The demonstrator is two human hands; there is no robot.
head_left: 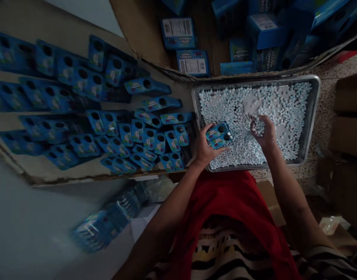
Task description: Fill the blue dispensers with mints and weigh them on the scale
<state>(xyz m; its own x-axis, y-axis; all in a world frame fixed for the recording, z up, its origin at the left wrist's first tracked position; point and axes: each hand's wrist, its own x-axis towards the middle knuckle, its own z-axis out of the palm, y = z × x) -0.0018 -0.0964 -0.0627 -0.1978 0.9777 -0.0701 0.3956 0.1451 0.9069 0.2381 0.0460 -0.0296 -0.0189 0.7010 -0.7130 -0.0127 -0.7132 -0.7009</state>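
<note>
My left hand [204, 147] grips a pair of small blue candy boxes [216, 136] side by side over the tray's left part. White candies show at the boxes' right ends. Below and around them spreads a layer of small white and pale blue candies [237, 153] in a shallow metal tray [312, 128]. My right hand [264, 134] is over the middle of the tray, its fingers curled around some candies. Part of that handful is hidden by the fingers.
Many blue boxes with dark round openings [137, 130] stand in rows on the table [62, 173] at left. A large cardboard carton [149, 50] behind the tray holds more blue boxes. Wrapped blue packs [99, 229] lie lower left. Brown cartons [349, 136] are stacked at right.
</note>
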